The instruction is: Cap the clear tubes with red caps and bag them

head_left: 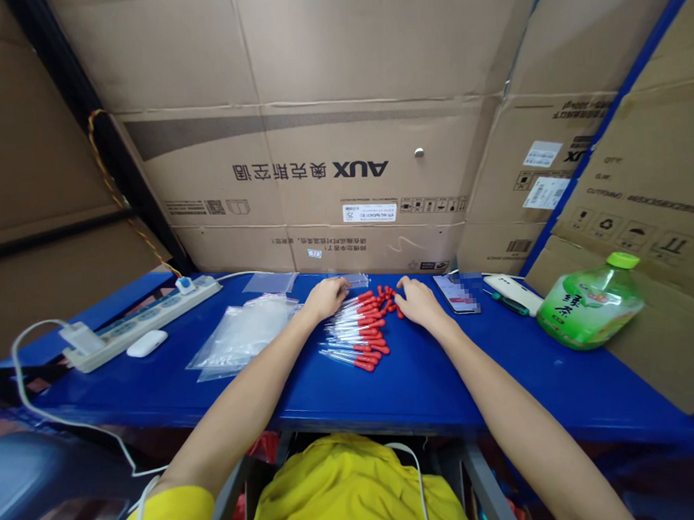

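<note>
1. On the flat blue tabletop, slender clear droppers with red bulbs are lying between your arms.
2. Your left hand is curving beside thin clear tubes; grasp, cannot tell.
3. Your right hand is bordering small red pieces; grasp, cannot tell.

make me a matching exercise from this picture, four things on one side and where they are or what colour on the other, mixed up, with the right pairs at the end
Things:
1. red-ended droppers
2. plastic bags
3. bottle
4. power strip

Places and looks:
A. green, toward the right end of the table
B. white, toward the left end of the table
C. see-through, piled flat
D. fanned out between the two forearms

Right pairs: 1-D, 2-C, 3-A, 4-B
</note>
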Tool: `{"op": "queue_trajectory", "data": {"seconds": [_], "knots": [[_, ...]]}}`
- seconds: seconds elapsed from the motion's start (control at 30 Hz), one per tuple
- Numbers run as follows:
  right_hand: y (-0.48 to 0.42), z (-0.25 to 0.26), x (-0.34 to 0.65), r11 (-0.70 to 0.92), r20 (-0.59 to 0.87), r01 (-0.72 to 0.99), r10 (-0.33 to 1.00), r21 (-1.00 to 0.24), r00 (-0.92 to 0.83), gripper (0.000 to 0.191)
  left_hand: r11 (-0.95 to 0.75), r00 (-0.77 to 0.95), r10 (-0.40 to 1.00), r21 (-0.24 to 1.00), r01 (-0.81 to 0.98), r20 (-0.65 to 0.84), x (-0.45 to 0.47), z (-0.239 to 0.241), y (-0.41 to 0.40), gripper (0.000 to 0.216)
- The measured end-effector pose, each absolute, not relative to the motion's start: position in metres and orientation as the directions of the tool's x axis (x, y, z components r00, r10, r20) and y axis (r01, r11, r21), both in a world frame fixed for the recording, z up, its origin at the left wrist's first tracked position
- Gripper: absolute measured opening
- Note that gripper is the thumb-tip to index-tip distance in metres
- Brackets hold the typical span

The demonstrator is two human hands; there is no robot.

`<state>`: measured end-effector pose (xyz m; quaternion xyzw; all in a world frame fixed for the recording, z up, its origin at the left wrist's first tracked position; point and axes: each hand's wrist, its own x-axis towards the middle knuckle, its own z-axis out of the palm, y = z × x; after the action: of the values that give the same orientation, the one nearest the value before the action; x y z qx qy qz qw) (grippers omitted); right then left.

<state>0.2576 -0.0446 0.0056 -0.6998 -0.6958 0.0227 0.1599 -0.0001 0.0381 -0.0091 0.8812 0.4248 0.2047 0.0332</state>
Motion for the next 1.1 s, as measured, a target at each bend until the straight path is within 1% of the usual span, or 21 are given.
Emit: {"op": "queue_trajectory", "data": {"seconds": [0.1, 0.23, 0.43, 0.5, 0.57, 0.67, 0.8, 0.87, 1.0, 1.1], "knots": [[-0.046, 0.006, 0.258, 0.008, 0.192, 0.966, 0.980, -0.258, 0.043, 0.034, -0.604, 0.518, 0.782, 0.223, 0.765, 0.346, 0.001, -0.007, 0.039, 0.028], [-0.049, 0.008, 0.253, 0.024, 0.173, 0.966, 0.985, -0.258, 0.022, 0.036, -0.585, 0.500, 0.798, 0.228, 0.779, 0.337, 0.003, -0.006, 0.039, 0.024], [-0.058, 0.014, 0.245, -0.038, 0.061, 0.976, 0.997, -0.213, 0.052, 0.037, -0.578, 0.518, 0.813, 0.265, 0.772, 0.267, 0.002, -0.005, 0.041, 0.012], [-0.061, 0.016, 0.244, -0.024, 0.051, 0.978, 0.998, -0.209, 0.036, 0.039, -0.582, 0.529, 0.812, 0.274, 0.766, 0.246, 0.000, -0.004, 0.042, 0.009], [-0.062, 0.018, 0.245, -0.002, 0.048, 0.979, 0.999, -0.205, 0.012, 0.040, -0.587, 0.538, 0.809, 0.281, 0.759, 0.237, -0.002, -0.003, 0.042, 0.012], [-0.063, 0.019, 0.247, 0.026, 0.034, 0.979, 0.999, -0.204, -0.020, 0.044, -0.613, 0.571, 0.789, 0.241, 0.752, 0.225, -0.007, -0.001, 0.043, 0.025], [-0.061, 0.017, 0.251, 0.041, 0.049, 0.977, 0.998, -0.210, -0.031, 0.046, -0.653, 0.618, 0.753, 0.145, 0.743, 0.223, -0.011, 0.000, 0.043, 0.023], [-0.059, 0.016, 0.253, 0.051, 0.067, 0.975, 0.997, -0.217, -0.038, 0.041, -0.651, 0.616, 0.755, 0.140, 0.746, 0.225, -0.012, 0.000, 0.042, 0.023], [-0.056, 0.017, 0.256, 0.077, 0.109, 0.963, 0.993, -0.257, -0.050, 0.024, -0.648, 0.615, 0.759, 0.155, 0.745, 0.215, -0.012, 0.001, 0.039, 0.029], [-0.055, 0.018, 0.256, 0.085, 0.148, 0.952, 0.988, -0.293, -0.043, 0.021, -0.670, 0.637, 0.741, 0.168, 0.723, 0.211, -0.012, 0.004, 0.038, 0.041]]}}
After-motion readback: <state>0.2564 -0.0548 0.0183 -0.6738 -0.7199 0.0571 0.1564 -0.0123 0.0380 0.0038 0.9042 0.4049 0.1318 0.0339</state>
